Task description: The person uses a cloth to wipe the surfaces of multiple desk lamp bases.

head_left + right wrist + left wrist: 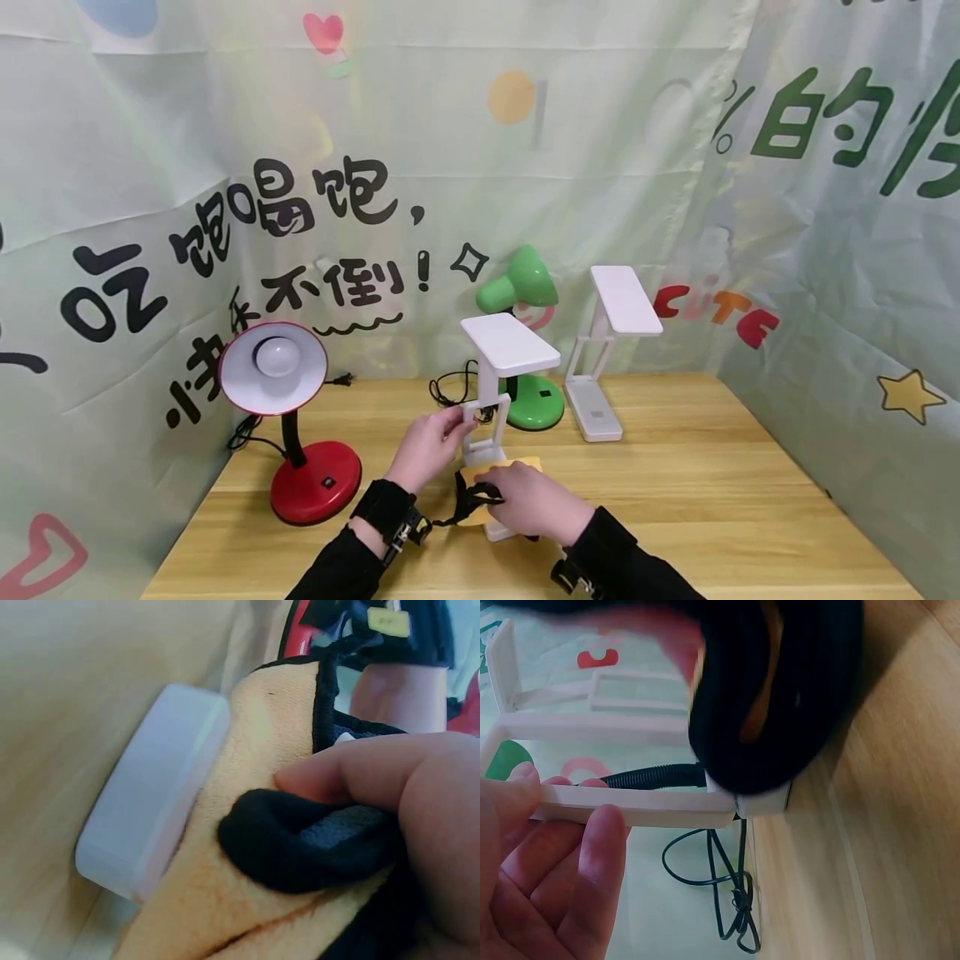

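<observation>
A white folding desk lamp [512, 343] stands mid-table, its flat head raised above a hinged frame. My left hand [429, 446] pinches one bar [660, 807] of that frame between thumb and fingers. Lower down, my right hand [536, 498] holds a yellow-orange cloth [251, 742] with dark edging, bunched between thumb and fingers. The cloth lies over the lamp's base, hiding much of it; one end of the white base [154, 787] shows beside it in the right wrist view. Dark cloth edging blocks part of the left wrist view.
At the left stands a red desk lamp [318, 483] with its shade facing forward. A green desk lamp [536, 404] is close behind the white one, its black cord [735, 892] coiled nearby. Another white folding lamp [628, 304] stands back right. Printed fabric [600, 100] surrounds the wooden table [712, 500].
</observation>
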`<control>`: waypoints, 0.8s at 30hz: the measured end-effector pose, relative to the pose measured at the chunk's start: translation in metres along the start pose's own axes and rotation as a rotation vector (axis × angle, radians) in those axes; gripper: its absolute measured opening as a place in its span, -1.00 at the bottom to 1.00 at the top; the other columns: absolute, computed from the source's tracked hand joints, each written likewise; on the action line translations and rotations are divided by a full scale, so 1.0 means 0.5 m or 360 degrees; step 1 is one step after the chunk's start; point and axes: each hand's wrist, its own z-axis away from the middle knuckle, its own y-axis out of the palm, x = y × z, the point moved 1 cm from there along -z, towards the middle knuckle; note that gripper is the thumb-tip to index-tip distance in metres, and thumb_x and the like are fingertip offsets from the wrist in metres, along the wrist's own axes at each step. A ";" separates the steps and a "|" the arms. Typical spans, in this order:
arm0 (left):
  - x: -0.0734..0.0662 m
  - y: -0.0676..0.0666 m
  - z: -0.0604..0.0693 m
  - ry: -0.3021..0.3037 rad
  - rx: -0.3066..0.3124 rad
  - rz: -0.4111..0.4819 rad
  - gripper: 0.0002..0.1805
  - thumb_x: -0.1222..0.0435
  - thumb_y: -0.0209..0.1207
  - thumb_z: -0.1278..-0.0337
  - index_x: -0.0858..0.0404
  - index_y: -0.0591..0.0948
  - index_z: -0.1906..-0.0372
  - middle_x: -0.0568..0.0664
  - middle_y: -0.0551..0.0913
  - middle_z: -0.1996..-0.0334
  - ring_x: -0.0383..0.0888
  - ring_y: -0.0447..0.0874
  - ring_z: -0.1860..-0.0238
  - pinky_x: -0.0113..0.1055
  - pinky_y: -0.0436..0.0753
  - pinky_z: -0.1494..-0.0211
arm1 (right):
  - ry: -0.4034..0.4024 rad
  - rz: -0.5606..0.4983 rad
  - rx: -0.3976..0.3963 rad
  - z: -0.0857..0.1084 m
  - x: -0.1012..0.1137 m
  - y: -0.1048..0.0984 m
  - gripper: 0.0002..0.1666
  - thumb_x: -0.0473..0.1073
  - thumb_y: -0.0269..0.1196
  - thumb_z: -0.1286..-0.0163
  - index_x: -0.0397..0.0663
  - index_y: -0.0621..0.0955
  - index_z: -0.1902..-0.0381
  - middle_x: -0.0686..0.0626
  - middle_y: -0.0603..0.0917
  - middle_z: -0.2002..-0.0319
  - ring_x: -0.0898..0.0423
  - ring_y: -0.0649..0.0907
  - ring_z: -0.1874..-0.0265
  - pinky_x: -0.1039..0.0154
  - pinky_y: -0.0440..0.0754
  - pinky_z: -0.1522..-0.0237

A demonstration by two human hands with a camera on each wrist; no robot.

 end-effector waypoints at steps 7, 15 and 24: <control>-0.004 0.002 0.001 -0.0026 0.0015 -0.0024 -0.86 0.05 0.13 -0.48 -0.07 0.63 0.22 -0.21 0.47 0.62 -0.33 0.27 0.69 -0.43 0.34 0.59 | 0.0016 -0.0009 -0.0054 -0.034 -0.018 0.003 -0.56 -0.24 0.28 -0.37 -0.06 0.63 -0.21 -0.04 0.74 -0.03 0.19 0.71 0.26 0.31 0.63 0.27; -0.005 -0.001 0.002 -0.0059 0.0040 0.0004 -0.80 0.02 0.11 -0.49 0.00 0.65 0.18 -0.20 0.51 0.58 -0.33 0.26 0.69 -0.44 0.33 0.58 | 0.0037 -0.0019 -0.0044 -0.038 -0.027 0.007 -0.50 -0.20 0.28 -0.39 -0.09 0.59 -0.28 -0.09 0.71 -0.09 0.17 0.72 0.24 0.30 0.64 0.27; 0.008 0.003 -0.002 -0.0039 0.0015 0.0001 -0.76 0.00 0.12 -0.48 0.02 0.67 0.16 -0.21 0.46 0.61 -0.33 0.27 0.70 -0.43 0.32 0.60 | -0.0037 0.0070 -0.0040 -0.012 -0.019 0.006 -0.52 -0.21 0.31 -0.33 -0.08 0.63 -0.22 0.01 0.70 0.10 0.28 0.60 0.39 0.30 0.59 0.29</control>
